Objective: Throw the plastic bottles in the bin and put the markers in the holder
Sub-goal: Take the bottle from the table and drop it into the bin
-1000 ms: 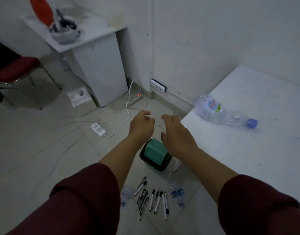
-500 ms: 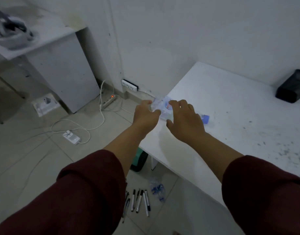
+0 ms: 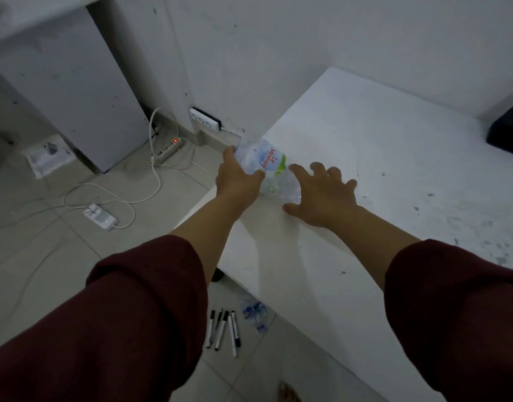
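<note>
A clear crumpled plastic bottle [image 3: 261, 158] with a "Le Minerale" label lies at the left corner of the white table [image 3: 380, 134]. My left hand [image 3: 238, 181] is closed around its wide end. My right hand [image 3: 322, 195] is spread flat over its narrow end, fingers apart; the cap is hidden under it. Several black-and-white markers [image 3: 223, 332] lie on the floor below the table edge, beside a second crushed bottle [image 3: 254, 310]. A black box-shaped holder [image 3: 508, 134] stands at the table's far right. The bin is hidden behind my left arm.
A white cabinet [image 3: 69, 82] stands at the left against the wall. A power strip [image 3: 169, 147] with a red light, a white adapter [image 3: 100, 217] and looping cables lie on the tiled floor. A bare foot [image 3: 288, 393] shows at the bottom.
Both hands went from above the floor bin up to the table's corner. My left hand has closed on the bottle and my right hand has spread over its other end.
</note>
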